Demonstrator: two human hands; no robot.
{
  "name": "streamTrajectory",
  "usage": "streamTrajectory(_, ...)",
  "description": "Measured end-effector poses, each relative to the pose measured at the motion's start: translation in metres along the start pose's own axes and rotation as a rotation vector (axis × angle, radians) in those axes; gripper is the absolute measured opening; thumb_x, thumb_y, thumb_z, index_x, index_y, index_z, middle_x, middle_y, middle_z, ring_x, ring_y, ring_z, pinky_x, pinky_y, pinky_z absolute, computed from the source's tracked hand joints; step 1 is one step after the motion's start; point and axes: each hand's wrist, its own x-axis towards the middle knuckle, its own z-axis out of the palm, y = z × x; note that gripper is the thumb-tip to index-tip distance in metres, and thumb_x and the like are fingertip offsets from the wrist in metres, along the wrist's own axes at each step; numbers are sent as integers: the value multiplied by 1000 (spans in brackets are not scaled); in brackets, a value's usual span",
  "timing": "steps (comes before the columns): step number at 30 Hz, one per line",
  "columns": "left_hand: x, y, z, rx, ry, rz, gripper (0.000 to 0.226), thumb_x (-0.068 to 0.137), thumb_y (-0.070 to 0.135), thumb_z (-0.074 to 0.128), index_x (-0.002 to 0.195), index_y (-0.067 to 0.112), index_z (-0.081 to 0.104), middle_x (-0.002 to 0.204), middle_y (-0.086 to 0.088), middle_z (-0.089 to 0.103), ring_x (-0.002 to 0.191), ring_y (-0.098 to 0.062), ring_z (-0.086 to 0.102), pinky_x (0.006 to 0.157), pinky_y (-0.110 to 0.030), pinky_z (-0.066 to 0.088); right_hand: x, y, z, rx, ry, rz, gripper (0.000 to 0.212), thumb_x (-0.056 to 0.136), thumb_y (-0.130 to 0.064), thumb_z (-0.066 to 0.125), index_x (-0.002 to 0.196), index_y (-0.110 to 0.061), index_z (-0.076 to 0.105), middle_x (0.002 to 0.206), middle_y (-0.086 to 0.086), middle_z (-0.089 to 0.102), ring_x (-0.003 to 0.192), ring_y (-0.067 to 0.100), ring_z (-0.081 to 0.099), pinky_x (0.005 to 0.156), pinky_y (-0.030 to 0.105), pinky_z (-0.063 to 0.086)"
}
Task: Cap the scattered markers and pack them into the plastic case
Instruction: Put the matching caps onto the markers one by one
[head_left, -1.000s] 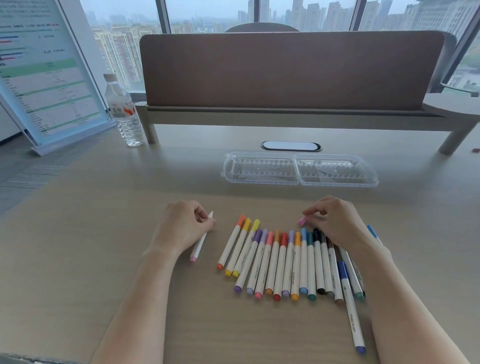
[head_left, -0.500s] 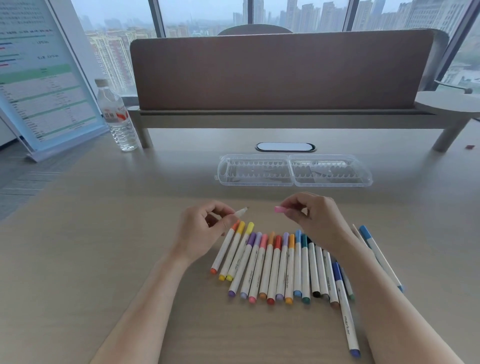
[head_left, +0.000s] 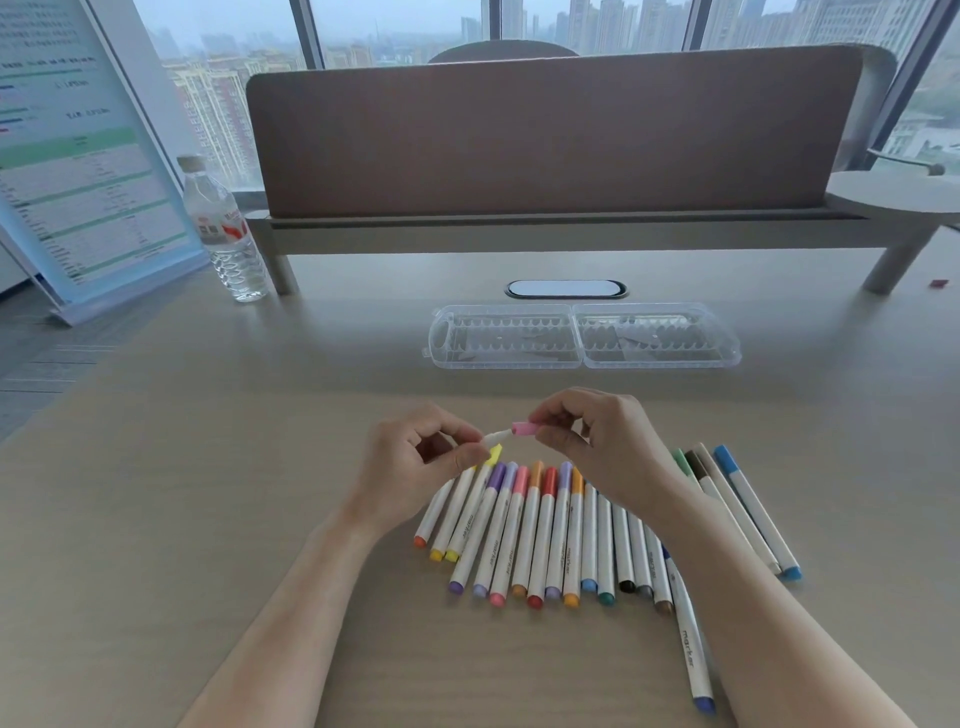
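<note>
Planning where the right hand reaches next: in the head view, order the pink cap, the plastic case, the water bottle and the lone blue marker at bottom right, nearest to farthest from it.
From the right hand:
1. Pink cap, pinched in its fingers.
2. Plastic case, straight ahead.
3. Blue marker, near edge, beside the forearm.
4. Water bottle, far left.

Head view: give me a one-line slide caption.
Left hand holds a marker while the right hand brings its pink cap to the tip, above the marker row; plastic case lies open.
</note>
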Motion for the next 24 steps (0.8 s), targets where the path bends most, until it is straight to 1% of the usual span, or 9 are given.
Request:
streamTrajectory(2,0,0,1,-2,-4,14,13,76,25,83,86,18,78,74,5,71,59,-9,55,57,-18,45,-1,0,2,-8,2,-34,13,85,-10,77,95,-17,77,80,-23,63,75,-10,57,67,4,40)
streamTrajectory(4,-1,0,1,-11,-14,43,11,78,15,84,87,20,78,81,2,71,62,-15,58,59,-21,47,-2,0,4,-16,17,-75,14,84,-9,77,95,-17,77,82,-22,63,76,-7,57,67,5,39)
streamTrajectory(8,-4,1,2,-37,-43,89,24,79,-5,79,90,17,79,87,-3,71,70,-29,62,61,-28,49,-1,-5,6,49,111,-143,11,83,-18,75,93,-15,78,86,-12,67,73,-1,58,67,9,43)
streamTrajectory(10,-3,3,0,-93,-26,31,22,79,-3,81,84,18,79,83,-6,72,69,-25,65,64,-28,52,-1,-8,6,94,138,-144,12,83,-21,74,92,-16,78,87,-11,69,73,3,60,66,14,47)
streamTrajectory(13,-3,7,-2,-201,12,-54,20,75,4,85,74,21,74,78,-13,71,70,-19,65,66,-28,53,-3,-8,4,157,116,-72,12,82,-12,77,93,-16,79,85,-12,72,74,9,64,69,23,54)
streamTrajectory(18,-3,11,-3,-209,-2,-52,16,74,4,84,71,15,74,81,-6,72,74,-24,67,72,-42,55,-3,-10,1,186,38,19,15,85,-9,76,92,-22,78,79,-14,72,70,11,64,68,34,56)
streamTrajectory(21,-5,13,-2,-202,-14,-28,17,74,4,84,69,16,72,80,-2,71,73,-22,67,70,-39,55,-3,-11,0,259,-11,95,22,86,-10,75,88,-32,76,79,-5,75,75,22,69,73,41,59)
streamTrajectory(23,-5,15,-3,-231,-28,-29,23,74,3,83,66,21,71,76,1,69,72,-21,66,69,-37,54,-4,-14,1,301,-18,93,25,85,-7,75,86,-33,75,80,-4,76,77,21,71,75,38,60)
streamTrajectory(24,-4,15,-4,-249,-35,-33,27,74,1,84,64,22,70,74,1,67,70,-19,65,68,-35,54,-4,-15,2,316,-12,88,26,84,-4,75,85,-30,75,81,-6,76,78,16,72,74,32,60)
